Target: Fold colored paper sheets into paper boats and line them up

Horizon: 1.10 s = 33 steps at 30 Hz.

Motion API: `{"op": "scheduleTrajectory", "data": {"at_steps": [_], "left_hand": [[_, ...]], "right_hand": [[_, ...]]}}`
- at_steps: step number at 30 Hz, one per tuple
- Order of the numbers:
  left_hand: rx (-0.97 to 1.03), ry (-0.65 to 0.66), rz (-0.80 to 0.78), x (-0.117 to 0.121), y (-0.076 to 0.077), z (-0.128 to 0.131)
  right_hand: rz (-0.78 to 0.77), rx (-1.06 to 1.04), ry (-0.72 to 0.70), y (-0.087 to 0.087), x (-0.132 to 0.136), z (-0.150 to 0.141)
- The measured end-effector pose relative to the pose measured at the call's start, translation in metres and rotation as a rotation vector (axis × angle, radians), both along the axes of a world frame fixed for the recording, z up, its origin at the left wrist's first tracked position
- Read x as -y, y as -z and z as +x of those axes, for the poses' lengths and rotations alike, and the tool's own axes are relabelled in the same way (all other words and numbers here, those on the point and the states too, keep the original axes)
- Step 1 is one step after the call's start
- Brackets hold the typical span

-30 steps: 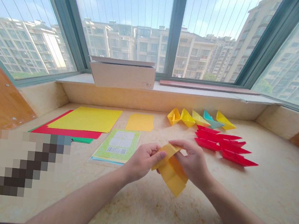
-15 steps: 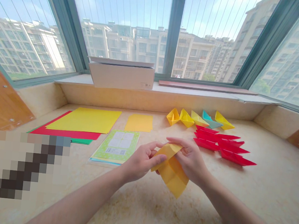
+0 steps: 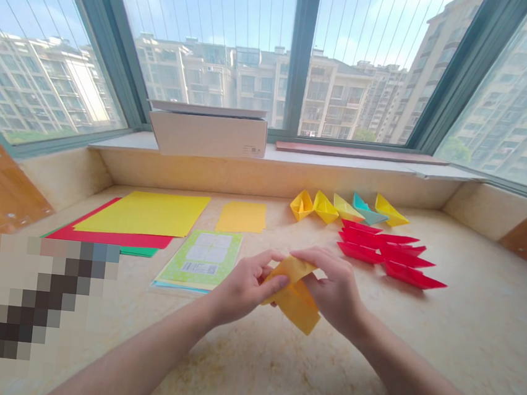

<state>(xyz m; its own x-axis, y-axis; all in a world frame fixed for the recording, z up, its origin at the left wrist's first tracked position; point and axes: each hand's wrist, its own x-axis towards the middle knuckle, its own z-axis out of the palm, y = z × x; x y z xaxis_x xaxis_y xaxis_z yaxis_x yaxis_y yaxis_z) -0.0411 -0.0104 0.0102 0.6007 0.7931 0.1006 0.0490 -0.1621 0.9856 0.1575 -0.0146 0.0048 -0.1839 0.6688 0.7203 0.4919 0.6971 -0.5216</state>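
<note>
A partly folded sheet of orange-yellow paper [image 3: 297,306] is held up off the countertop between both hands. My left hand [image 3: 253,283] pinches its left side, thumb on top and fingers beneath. At the upper right, my right hand [image 3: 334,285] grips the same paper, its fingers bent over the top edge and partly hiding the folds. One flap hangs down toward me. Beyond my right hand, several red paper boats [image 3: 389,250] lie close together. Behind them stands a row of yellow paper boats [image 3: 325,206] with a blue-green paper boat [image 3: 369,211].
Large yellow sheets [image 3: 145,214] lie over red and green ones at the left. A small orange paper stack [image 3: 242,217] and a green paper packet [image 3: 202,257] are nearer the middle. A white box [image 3: 208,135] stands on the sill. Pixelation covers the lower left.
The hanging flap of the orange-yellow paper has drawn up and looks shorter. My right hand has bent further over the paper. The view has shifted slightly.
</note>
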Motion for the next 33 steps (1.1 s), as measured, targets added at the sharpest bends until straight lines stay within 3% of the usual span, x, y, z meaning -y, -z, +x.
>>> {"op": "scheduleTrajectory", "data": {"at_steps": [7,24,27,30,33], "left_hand": [[-0.073,-0.061,0.226,0.005,-0.002,0.002],[-0.027,-0.117,0.136,0.009,0.002,0.006],[0.011,-0.115,0.093,0.008,0.000,0.006],[0.055,-0.132,0.039,0.006,-0.002,0.006],[0.002,-0.183,0.028,0.004,-0.003,0.005]], "right_hand": [[0.157,0.051,-0.061,-0.002,0.000,0.000],[0.101,0.154,-0.061,-0.006,0.006,-0.002],[-0.019,0.070,-0.170,-0.006,0.007,0.002],[-0.264,-0.085,-0.291,-0.008,0.007,0.007],[-0.448,-0.169,-0.316,-0.012,0.007,0.007]]}}
